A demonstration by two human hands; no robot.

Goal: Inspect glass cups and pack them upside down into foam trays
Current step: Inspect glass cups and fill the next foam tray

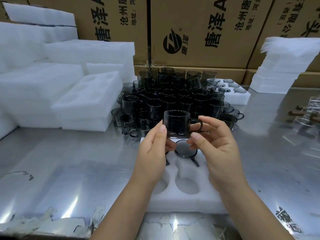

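Foam tray [187, 203]: side pockets are partly hidden under left hand [152, 153] and right hand [220, 153]. Clear glassware [311, 104] is blurred, cut off by right edge. Cardboard boxes [199, 23]: print cut off at top.

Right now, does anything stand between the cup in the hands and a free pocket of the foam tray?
Nothing visible does. The smoked glass cup, held by left hand and right hand, hangs over the foam tray. The pocket just under it holds an upturned cup, but the nearer pocket lies open.
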